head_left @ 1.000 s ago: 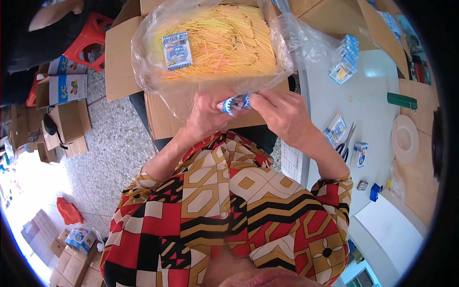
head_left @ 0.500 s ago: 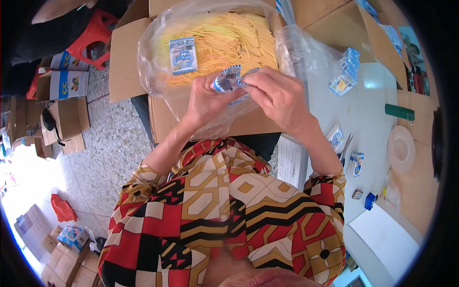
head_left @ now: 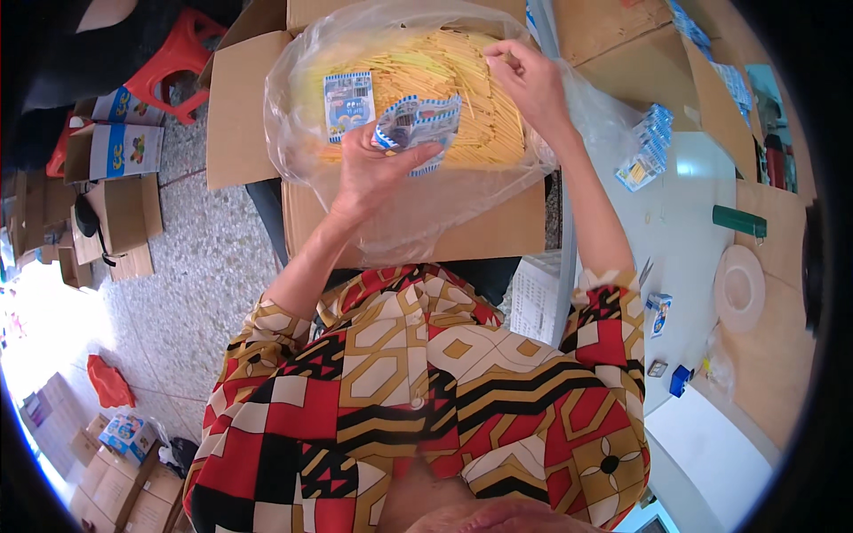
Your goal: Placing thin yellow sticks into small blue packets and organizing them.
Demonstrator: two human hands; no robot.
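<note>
A cardboard box [head_left: 498,233] lined with a clear plastic bag [head_left: 283,124] stands before me, filled with thin yellow sticks [head_left: 435,62]. My left hand [head_left: 366,178] grips a blue-and-white packet [head_left: 416,123] over the near part of the sticks, its top edges spread apart. Beyond that hand, another blue-and-white packet [head_left: 346,99] lies flat on the sticks. My right hand [head_left: 533,84] is at the far right of the pile, thumb and fingers pinched together. What is between those fingertips is too small to make out.
On the grey table to the right lie a stack of packets [head_left: 646,151], a green cylindrical object [head_left: 739,221], scissors [head_left: 646,271] and a small blue box [head_left: 681,380]. An open carton [head_left: 613,35] stands at the far right. At left are a red stool [head_left: 173,62] and several cartons [head_left: 120,218].
My right hand has left the packet and moved away to the far right over the sticks. The packet stays in my left hand and now gapes wider.
</note>
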